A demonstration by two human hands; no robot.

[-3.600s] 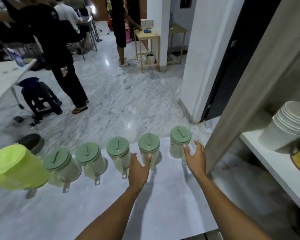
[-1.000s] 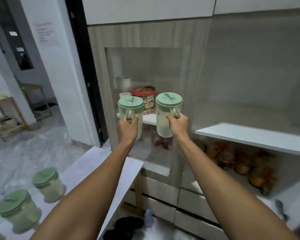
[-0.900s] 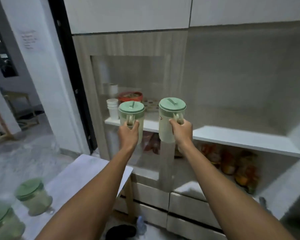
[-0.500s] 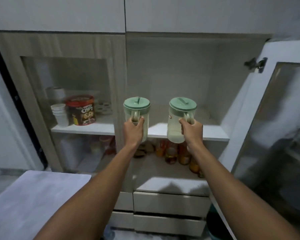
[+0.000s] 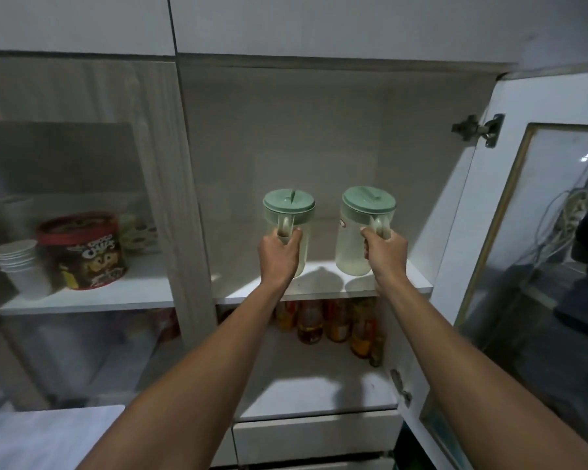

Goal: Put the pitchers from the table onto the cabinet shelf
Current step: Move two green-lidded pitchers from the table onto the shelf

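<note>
Two clear pitchers with pale green lids are over the white cabinet shelf (image 5: 323,288) in the open right compartment. My left hand (image 5: 279,254) grips the handle of the left pitcher (image 5: 289,215). My right hand (image 5: 384,254) grips the handle of the right pitcher (image 5: 358,232). Both pitchers are upright, side by side and apart. Whether their bases touch the shelf, I cannot tell. A corner of the white table (image 5: 41,435) shows at the bottom left.
The cabinet door (image 5: 523,252) with a glass pane stands open at the right. Behind the shut left glass door are stacked white cups (image 5: 21,266) and a red-lidded snack tub (image 5: 82,249). Bottles (image 5: 330,320) fill the lower shelf. Drawers (image 5: 313,435) are below.
Both hands picked two pitchers off the table, and I turned toward the cabinet. In the last half second the pitchers moved forward into the open compartment, over the shelf.
</note>
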